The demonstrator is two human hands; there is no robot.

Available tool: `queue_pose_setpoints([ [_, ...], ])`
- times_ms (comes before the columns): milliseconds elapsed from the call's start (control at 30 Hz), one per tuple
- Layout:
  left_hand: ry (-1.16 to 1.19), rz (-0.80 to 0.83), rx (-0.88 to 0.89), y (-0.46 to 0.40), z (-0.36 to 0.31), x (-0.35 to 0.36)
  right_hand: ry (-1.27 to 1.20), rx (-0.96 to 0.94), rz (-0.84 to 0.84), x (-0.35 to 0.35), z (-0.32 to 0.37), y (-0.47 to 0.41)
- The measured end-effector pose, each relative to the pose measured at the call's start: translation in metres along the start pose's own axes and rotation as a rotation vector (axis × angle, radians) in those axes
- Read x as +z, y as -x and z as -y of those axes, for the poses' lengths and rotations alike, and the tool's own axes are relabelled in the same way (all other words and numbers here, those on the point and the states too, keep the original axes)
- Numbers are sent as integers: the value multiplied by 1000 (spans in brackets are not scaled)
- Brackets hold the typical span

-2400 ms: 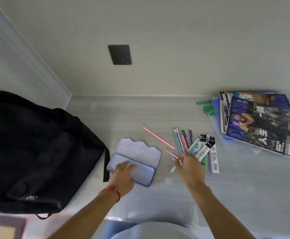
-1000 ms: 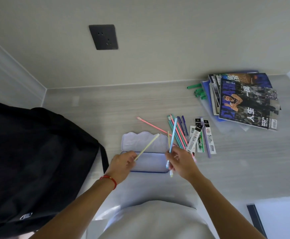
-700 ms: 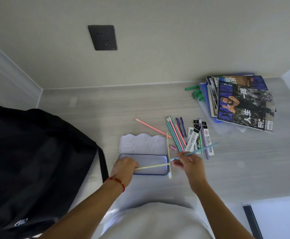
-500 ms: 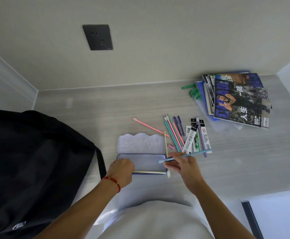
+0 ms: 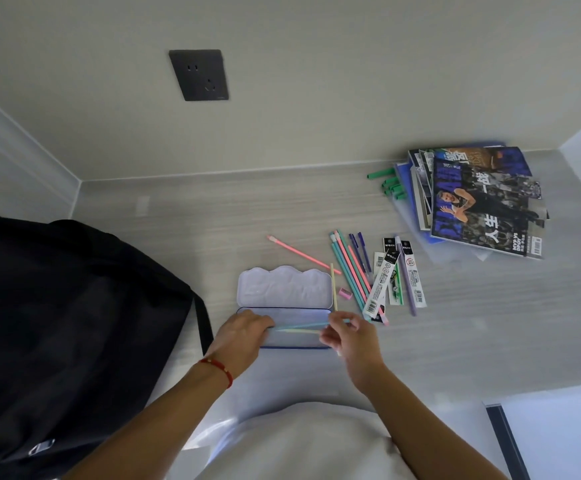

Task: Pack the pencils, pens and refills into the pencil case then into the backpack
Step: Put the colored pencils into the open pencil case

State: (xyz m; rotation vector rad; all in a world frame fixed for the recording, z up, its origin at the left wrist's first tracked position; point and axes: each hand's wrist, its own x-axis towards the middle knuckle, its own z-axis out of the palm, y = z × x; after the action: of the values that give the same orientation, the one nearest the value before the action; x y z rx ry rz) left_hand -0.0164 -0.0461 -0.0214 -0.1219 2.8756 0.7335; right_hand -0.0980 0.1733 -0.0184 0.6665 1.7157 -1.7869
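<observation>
Over the open pencil case (image 5: 284, 336), the left hand (image 5: 242, 337) and right hand (image 5: 346, 336) pinch opposite ends of two pencils (image 5: 297, 328) (light, stiff, slippery) — best gripped near the ends; the rest lie beside it, backpack (image 5: 57, 323) left.

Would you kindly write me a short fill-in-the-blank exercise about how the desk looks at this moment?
1. The pencil case lies with its lid ____.
2. The backpack to the left of the case is ____ in colour.
3. The lone pink pencil lies on the ____, outside the case.
4. The left hand and the right hand hold pencils over the ____.

Missing words: open; black; desk; pencil case
</observation>
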Motion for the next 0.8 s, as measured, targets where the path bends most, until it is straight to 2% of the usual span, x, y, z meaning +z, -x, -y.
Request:
queue_pose_setpoints([
  [133, -58, -64, 34, -8, 2, 3, 162, -101, -93, -14, -4, -6],
  [233, -92, 0, 20, -9, 5, 6, 297, -134, -117, -19, -11, -6],
  [433, -88, -33, 10, -6, 5, 8, 458, -174, -49, -21, -11, -2],
  [667, -86, 29, -13, 0, 2, 9, 959, -588, 75, -11, -8, 2],
  [800, -85, 116, -7, -3, 4, 7, 1058, -630, 142, -11, -3, -1],
])
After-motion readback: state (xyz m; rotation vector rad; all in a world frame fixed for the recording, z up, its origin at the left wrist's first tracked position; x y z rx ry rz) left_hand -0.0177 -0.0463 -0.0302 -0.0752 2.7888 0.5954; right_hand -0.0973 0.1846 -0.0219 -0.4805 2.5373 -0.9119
